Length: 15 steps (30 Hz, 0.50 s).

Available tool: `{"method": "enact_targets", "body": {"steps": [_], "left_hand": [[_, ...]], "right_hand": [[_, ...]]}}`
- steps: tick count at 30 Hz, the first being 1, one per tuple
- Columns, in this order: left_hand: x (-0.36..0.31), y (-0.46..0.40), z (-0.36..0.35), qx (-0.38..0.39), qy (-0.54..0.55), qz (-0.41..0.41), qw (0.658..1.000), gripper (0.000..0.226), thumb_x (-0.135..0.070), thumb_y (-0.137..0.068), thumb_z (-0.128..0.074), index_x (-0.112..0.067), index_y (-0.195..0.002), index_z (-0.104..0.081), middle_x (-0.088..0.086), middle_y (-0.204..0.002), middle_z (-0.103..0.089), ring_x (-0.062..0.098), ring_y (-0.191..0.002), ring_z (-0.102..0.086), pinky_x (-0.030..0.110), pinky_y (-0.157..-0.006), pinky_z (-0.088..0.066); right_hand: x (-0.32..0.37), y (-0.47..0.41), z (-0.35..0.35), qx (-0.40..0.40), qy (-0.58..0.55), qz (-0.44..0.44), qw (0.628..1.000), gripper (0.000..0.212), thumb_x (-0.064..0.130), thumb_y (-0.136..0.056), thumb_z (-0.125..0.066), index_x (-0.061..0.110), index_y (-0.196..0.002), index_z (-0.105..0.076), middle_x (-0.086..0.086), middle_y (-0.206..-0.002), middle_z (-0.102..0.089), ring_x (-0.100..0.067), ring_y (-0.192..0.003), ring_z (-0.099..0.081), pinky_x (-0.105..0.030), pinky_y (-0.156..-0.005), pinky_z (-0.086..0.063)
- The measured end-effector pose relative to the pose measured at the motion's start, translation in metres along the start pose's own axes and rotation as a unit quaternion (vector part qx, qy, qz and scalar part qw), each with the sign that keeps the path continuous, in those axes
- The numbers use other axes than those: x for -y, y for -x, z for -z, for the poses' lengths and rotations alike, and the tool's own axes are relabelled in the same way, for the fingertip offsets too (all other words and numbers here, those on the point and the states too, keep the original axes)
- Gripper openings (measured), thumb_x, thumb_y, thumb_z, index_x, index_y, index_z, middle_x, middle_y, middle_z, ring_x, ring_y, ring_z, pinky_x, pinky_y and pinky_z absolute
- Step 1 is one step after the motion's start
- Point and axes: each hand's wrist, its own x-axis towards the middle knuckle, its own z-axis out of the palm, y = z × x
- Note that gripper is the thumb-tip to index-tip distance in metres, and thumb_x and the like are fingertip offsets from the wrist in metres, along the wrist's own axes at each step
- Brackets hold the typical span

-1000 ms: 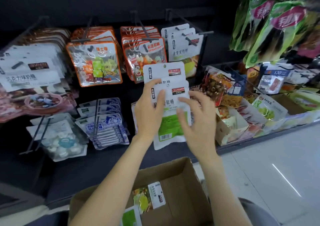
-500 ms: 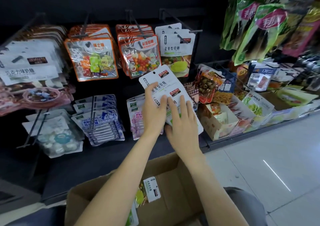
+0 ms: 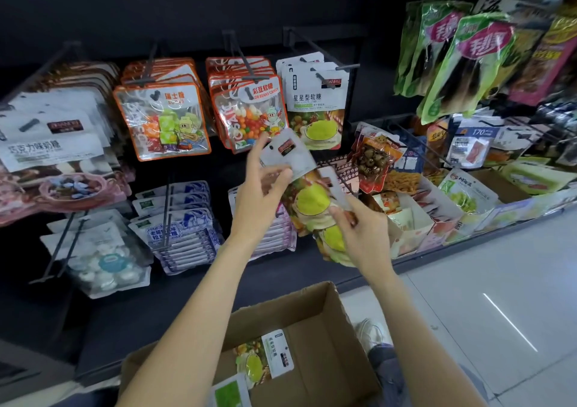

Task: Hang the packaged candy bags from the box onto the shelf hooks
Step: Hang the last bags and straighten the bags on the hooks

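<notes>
The left hand (image 3: 260,194) pinches the white top of a candy bag (image 3: 307,197), thumb and fingers curled round its header; the bag is in the air before the lower shelf. The right hand (image 3: 363,235) grips the lower bags of the bunch. Up and to the right, the hook (image 3: 324,54) carries matching bags (image 3: 315,107). Best to separate one bag, keep its hole clear and level it with the hook tip. More bags lie in the box (image 3: 324,360) below.

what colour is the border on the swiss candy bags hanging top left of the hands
Orange, on the clear-fronted swiss candy bags; head view.
</notes>
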Motion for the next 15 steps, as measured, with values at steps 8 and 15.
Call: {"method": "enact_targets", "body": {"steps": [8,15], "left_hand": [[-0.001,-0.011,-0.013,0.029,0.164,0.163,0.972,0.032,-0.018,-0.090,-0.063,-0.023,-0.120,-0.053,-0.005,-0.115,-0.065,0.005,-0.103,-0.060,0.025,-0.093,-0.049],[-0.026,-0.052,-0.050,-0.014,0.070,0.060,0.996,0.027,-0.017,-0.091,-0.062,-0.019,-0.115,-0.050,-0.009,-0.109,-0.060,0.007,-0.101,-0.056,0.032,-0.094,-0.048]], "right_hand": [[-0.009,-0.003,0.015,0.034,-0.258,-0.182,0.948,0.017,0.018,-0.088,-0.065,0.028,-0.102,-0.063,0.016,-0.093,-0.068,0.006,-0.082,-0.063,-0.012,-0.070,-0.050],[-0.017,-0.024,0.012,-0.048,-0.265,-0.216,0.939,0.011,0.021,-0.091,-0.063,0.028,-0.100,-0.063,0.012,-0.090,-0.068,-0.013,-0.086,-0.063,-0.037,-0.081,-0.052]]}}
